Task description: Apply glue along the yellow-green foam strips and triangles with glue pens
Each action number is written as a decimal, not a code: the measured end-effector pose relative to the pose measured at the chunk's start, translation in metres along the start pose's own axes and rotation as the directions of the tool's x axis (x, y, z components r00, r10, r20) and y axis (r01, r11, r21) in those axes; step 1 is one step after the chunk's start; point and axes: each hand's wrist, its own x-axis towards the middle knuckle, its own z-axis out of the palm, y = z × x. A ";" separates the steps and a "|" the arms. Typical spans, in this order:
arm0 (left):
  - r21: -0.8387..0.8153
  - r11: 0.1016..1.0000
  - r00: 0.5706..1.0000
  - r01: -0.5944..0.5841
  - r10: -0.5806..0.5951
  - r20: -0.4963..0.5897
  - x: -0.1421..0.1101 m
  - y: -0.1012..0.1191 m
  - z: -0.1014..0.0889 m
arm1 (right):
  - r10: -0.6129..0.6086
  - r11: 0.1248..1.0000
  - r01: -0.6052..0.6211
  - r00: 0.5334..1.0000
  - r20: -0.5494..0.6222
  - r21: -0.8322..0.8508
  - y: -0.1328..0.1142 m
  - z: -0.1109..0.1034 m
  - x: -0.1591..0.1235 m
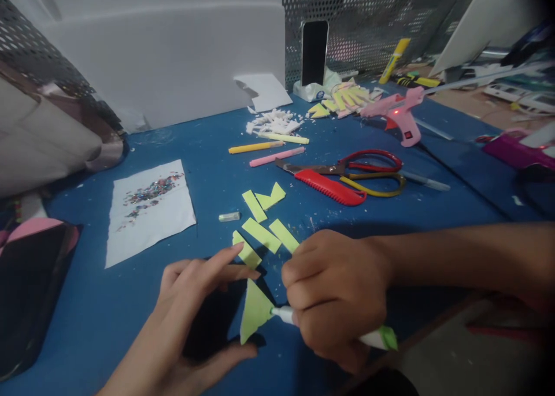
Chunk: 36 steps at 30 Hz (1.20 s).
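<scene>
My left hand (186,315) steadies a light green triangular piece (255,312), a fingertip at its top corner and the thumb at its bottom corner. Its index finger reaches over a green strip (247,250). My right hand (338,295) is closed around a white marker (285,314) with a green end, and the marker's tip touches the triangle's right corner. Beyond both hands lie several more green pieces, among them a strip (261,235) and a notched piece (271,197). Part of the marker's barrel is hidden by the right hand.
Scissors (377,160) and a red cutter (329,187) lie past my right hand. A pink glue gun (403,113) stands behind them. Glitter lies on white paper (151,211) at left, near a phone (34,292). Pens (255,147) and white scraps (275,121) are farther back.
</scene>
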 end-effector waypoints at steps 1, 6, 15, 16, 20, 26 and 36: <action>0.003 1.000 1.000 0.002 -0.002 -0.002 0.000 0.000 0.000 | 0.015 1.000 -0.015 1.000 0.002 0.013 0.000 0.000 0.000; -0.004 1.000 0.999 0.029 -0.029 -0.026 -0.002 -0.005 0.002 | 0.121 0.989 -0.117 0.992 -0.039 0.088 0.002 -0.002 0.000; 0.012 0.997 0.996 0.073 -0.072 -0.056 -0.004 -0.006 0.006 | 0.205 0.963 -0.199 0.979 -0.016 0.182 0.002 -0.003 0.001; 0.013 0.997 0.996 0.072 -0.071 -0.056 -0.004 -0.006 0.006 | 0.210 0.961 -0.205 0.978 -0.008 0.185 0.002 -0.003 0.000; 0.016 0.998 0.997 0.068 -0.067 -0.032 -0.003 -0.009 0.004 | 0.212 0.960 -0.210 0.977 0.007 0.184 0.001 -0.002 -0.001; 0.029 0.997 0.998 0.067 -0.066 -0.019 -0.003 -0.010 0.003 | 0.215 0.964 -0.215 0.977 0.018 0.159 0.001 -0.002 -0.004; -0.005 0.995 0.995 0.096 -0.096 -0.041 -0.004 -0.005 0.006 | 0.198 0.965 -0.196 0.980 0.003 0.174 0.002 0.000 -0.003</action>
